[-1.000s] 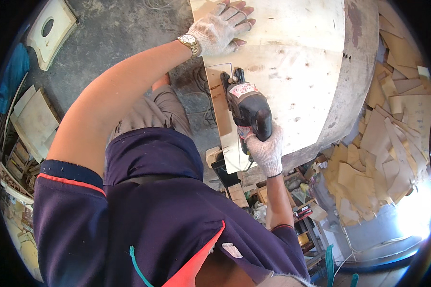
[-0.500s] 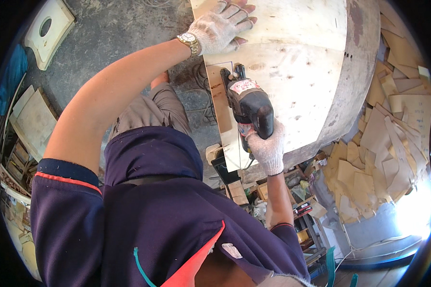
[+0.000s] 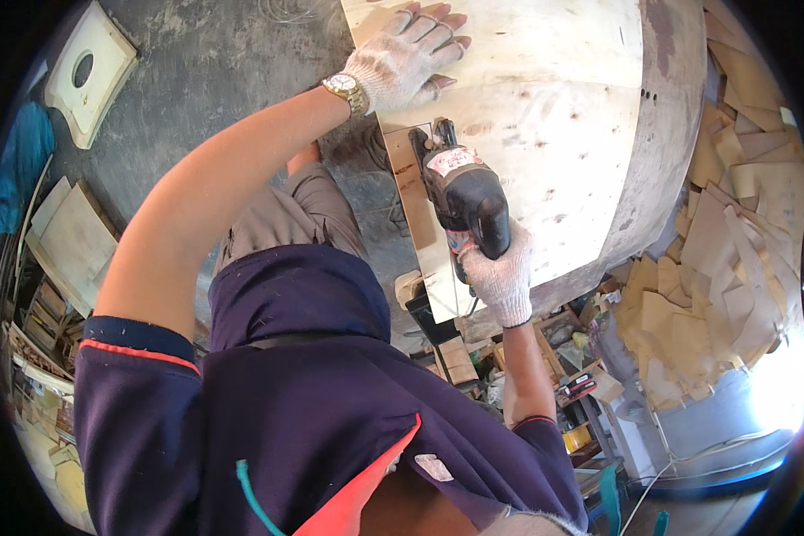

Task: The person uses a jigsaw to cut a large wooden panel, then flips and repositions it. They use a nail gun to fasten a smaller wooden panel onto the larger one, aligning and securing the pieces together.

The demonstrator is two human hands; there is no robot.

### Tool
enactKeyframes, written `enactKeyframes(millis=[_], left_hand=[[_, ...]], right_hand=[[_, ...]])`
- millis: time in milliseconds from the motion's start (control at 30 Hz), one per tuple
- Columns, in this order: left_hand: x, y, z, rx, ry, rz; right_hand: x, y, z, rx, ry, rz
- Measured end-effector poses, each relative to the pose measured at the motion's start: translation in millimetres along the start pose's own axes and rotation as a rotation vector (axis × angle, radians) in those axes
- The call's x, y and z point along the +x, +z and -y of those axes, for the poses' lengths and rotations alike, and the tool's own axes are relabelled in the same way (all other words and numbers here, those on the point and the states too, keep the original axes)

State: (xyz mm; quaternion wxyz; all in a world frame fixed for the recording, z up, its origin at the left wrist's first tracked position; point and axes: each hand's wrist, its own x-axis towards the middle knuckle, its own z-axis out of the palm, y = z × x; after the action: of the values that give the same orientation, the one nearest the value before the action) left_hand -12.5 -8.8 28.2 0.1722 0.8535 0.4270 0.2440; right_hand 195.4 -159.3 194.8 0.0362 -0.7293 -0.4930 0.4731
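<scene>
A pale plywood sheet (image 3: 545, 161) lies over the worn, rounded end of a workbench (image 3: 665, 116). My left hand (image 3: 400, 62), in a knitted glove with bare fingertips, presses flat on the sheet's far left part, fingers spread. A gold wristwatch (image 3: 345, 87) circles that wrist. In my gloved right hand (image 3: 502, 279) is the rear handle of a black jigsaw (image 3: 469, 196), fingers wrapped round it. The jigsaw rests on the sheet near its left edge, its front pointing away from me. A drawn line shows just past its front; the blade is hidden.
Many cut board pieces (image 3: 732, 259) are heaped at the right. Cluttered wooden shelves (image 3: 590, 438) stand below the bench. A cord (image 3: 375, 147) lies on the grey floor (image 3: 214, 71) beside the sheet. A white panel with a round hole (image 3: 94, 76) is at the far left.
The jigsaw has edged slightly away from me, toward the corner of the drawn line. My left hand keeps its place on the sheet. The whole view has shifted a little.
</scene>
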Motion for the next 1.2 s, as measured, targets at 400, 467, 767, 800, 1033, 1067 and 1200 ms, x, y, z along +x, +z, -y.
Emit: enactKeyframes(millis=[400, 467, 767, 800, 1033, 1067, 1200], left_hand=[[-1, 23, 8, 0.143, -0.030, 0.138], [-1, 27, 10, 0.145, -0.022, 0.092], [-2, 25, 7, 0.168, -0.016, 0.091], [-2, 27, 8, 0.159, -0.015, 0.075], [-4, 22, 7, 0.204, -0.004, 0.028], [-3, 21, 7, 0.203, -0.006, 0.024], [2, 12, 4, 0.129, 0.016, -0.015]], right_hand=[[2, 0, 6, 0.005, -0.013, -0.017], [4, -1, 9, -0.023, 0.025, -0.002], [8, 0, 16, -0.056, -0.032, -0.035], [9, 0, 18, -0.060, -0.011, -0.021], [12, -2, 23, -0.051, 0.011, -0.007], [12, -2, 24, -0.056, 0.010, -0.016], [13, -1, 21, -0.038, 0.010, -0.012]])
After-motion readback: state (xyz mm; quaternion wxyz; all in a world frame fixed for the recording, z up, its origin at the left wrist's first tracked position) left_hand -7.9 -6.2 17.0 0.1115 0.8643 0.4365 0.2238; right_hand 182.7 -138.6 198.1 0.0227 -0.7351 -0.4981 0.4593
